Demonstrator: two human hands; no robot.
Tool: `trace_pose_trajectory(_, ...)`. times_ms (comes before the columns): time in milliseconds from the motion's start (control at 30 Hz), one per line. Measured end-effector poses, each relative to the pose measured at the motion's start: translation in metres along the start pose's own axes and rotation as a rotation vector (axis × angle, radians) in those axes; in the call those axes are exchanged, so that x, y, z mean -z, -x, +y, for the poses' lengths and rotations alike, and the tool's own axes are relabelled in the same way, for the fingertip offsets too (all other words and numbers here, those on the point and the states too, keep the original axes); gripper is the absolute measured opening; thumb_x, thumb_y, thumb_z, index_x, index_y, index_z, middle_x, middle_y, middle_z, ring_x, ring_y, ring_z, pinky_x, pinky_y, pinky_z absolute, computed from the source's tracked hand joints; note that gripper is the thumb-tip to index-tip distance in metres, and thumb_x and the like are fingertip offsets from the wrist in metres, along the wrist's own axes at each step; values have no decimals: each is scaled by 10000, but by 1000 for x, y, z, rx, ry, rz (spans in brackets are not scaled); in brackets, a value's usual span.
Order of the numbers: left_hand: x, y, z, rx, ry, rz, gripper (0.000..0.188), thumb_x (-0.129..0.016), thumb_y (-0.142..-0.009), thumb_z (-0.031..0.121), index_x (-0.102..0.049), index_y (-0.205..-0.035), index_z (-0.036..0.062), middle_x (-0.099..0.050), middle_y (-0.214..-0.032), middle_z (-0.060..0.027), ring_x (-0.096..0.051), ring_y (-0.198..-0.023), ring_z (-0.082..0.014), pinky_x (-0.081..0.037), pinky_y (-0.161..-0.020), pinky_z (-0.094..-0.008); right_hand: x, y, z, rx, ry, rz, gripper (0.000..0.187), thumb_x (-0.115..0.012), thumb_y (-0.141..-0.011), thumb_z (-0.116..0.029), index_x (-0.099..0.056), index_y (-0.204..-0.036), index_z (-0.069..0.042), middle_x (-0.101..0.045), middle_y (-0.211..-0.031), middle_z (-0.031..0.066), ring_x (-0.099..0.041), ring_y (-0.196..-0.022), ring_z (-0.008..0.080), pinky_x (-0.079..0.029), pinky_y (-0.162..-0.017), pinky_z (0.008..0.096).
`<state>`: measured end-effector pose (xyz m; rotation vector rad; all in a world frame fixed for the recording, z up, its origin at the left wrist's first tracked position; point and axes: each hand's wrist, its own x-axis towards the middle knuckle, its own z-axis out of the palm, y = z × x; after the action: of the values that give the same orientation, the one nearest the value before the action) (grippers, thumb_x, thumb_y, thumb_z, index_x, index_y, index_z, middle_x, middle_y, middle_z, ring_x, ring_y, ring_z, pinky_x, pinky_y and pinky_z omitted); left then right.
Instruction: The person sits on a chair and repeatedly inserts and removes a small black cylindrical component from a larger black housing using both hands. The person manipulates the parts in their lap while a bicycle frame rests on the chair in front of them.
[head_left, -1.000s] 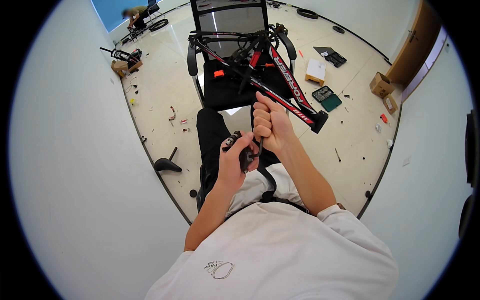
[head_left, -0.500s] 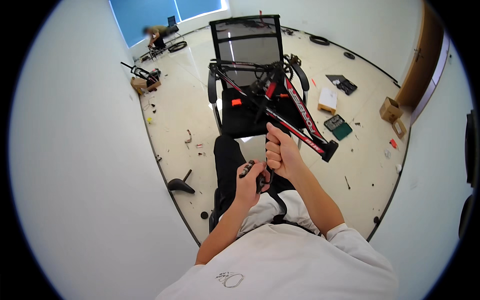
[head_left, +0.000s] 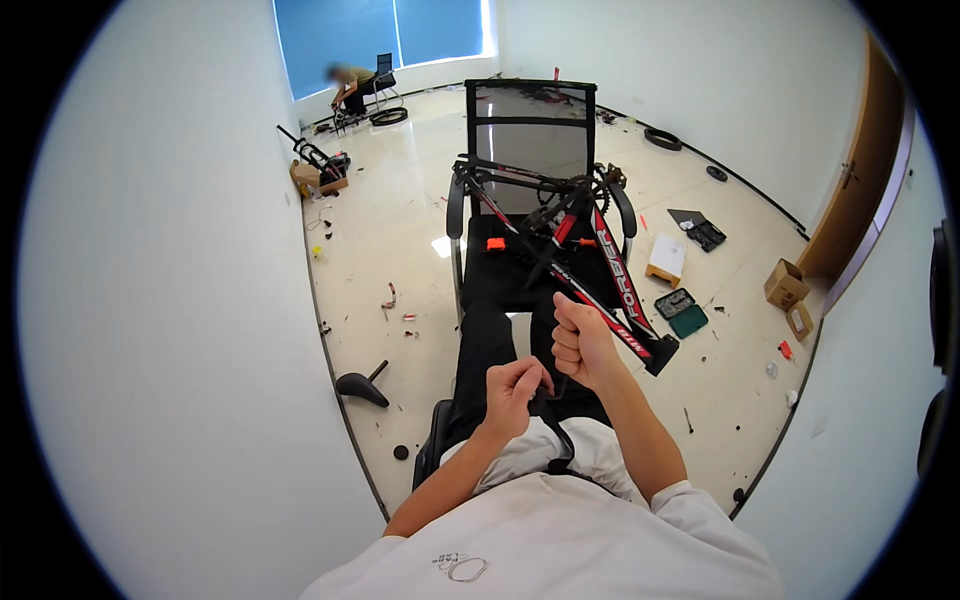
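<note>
Above my lap, my left hand [head_left: 514,397] is a closed fist around a small dark part, mostly hidden by the fingers, whose kind I cannot make out. My right hand [head_left: 583,347] is closed just to the right and a little farther out, thumb on top, around a thin black bent rod that looks like a hex key. The rod's lower end comes close to my left hand; dark trousers make contact hard to see. Beyond my hands, a black, red and white bicycle frame [head_left: 622,270] lies across a black mesh chair [head_left: 490,275] facing me.
An orange object [head_left: 495,244] sits on the chair seat. A bicycle saddle [head_left: 362,387] lies on the left floor. Rightward are a green tool case [head_left: 687,318], a white-topped box [head_left: 666,258] and a cardboard box [head_left: 786,285]. Another person [head_left: 352,88] crouches far left. Walls flank both sides.
The view has tilted up, so the chair and bicycle frame appear lower. My left hand has turned and closed over the dark part, which showed more before. My right hand keeps its grip.
</note>
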<state>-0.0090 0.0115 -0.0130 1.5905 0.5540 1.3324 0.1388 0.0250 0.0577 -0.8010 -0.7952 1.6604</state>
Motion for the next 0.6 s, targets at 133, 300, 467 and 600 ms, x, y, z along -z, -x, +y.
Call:
trace_pose_trajectory(133, -3, 2, -11, 33, 50, 66, 436, -358, -953, 229, -584, -699, -44, -594, -585, -72, -529, -522, -87, -410, -500, -232, 3, 0, 11, 51, -3, 73, 521, -515, -976, -363, -217, -584, -193, -167, -459, -94, -138, -340, 32, -86, -320, 227)
trace_pose_trajectory(300, -3, -3, -33, 487, 322, 148, 441, -373, -964, 276, -599, -729, -21, -585, -578, -70, -554, -526, -108, -438, -499, -263, 11, -1, 41, 290, 365, 62, 458, -517, -978, -284, -373, -570, -133, -320, -455, -75, -294, -372, 24, -206, -342, 233)
trace_pose_trajectory(467, 8, -3, -86, 591, 311, 377, 448, -504, -922, 426, -572, -684, 52, -554, -597, -36, -564, -551, -144, -454, -526, -297, -19, 16, 65, 735, 1060, -289, 307, -598, -912, -223, -608, -698, -4, -518, -542, 144, -509, -473, 276, -403, -489, 334)
trace_pose_trajectory(600, 21, -24, -35, 882, 688, 293, 542, -545, -848, 601, -525, -605, 117, -555, -533, -67, -538, -448, -173, -427, -431, -286, -29, 35, 79, 973, 1279, -524, 325, -655, -820, -258, -515, -602, -62, -520, -526, 71, -528, -505, 259, -411, -578, 364)
